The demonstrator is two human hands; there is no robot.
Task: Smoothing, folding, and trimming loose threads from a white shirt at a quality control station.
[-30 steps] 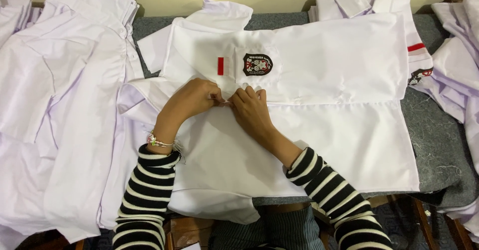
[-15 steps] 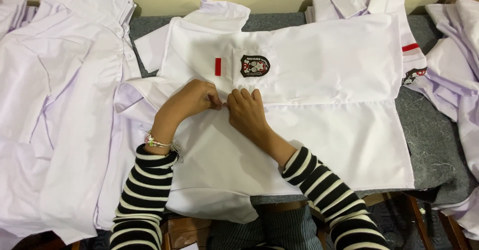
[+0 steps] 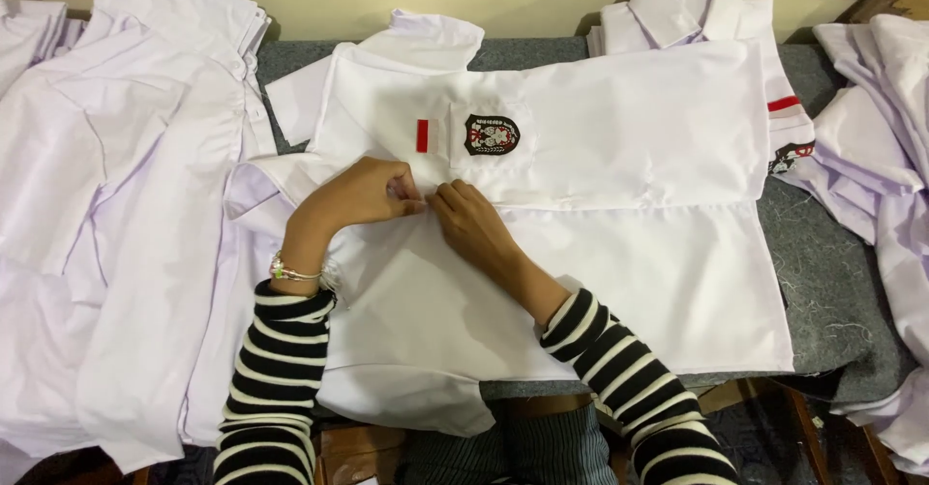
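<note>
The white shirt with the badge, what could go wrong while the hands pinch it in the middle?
1. Both hands, left hand and right hand, pinch one small spot of the white shirt; a hard tug might crease the flat cloth.
2. The shirt's bottom edge hangs over the grey table near the striped sleeves, so it might slip off.
3. The pile of white shirts overlaps its left side and might get dragged along.
</note>
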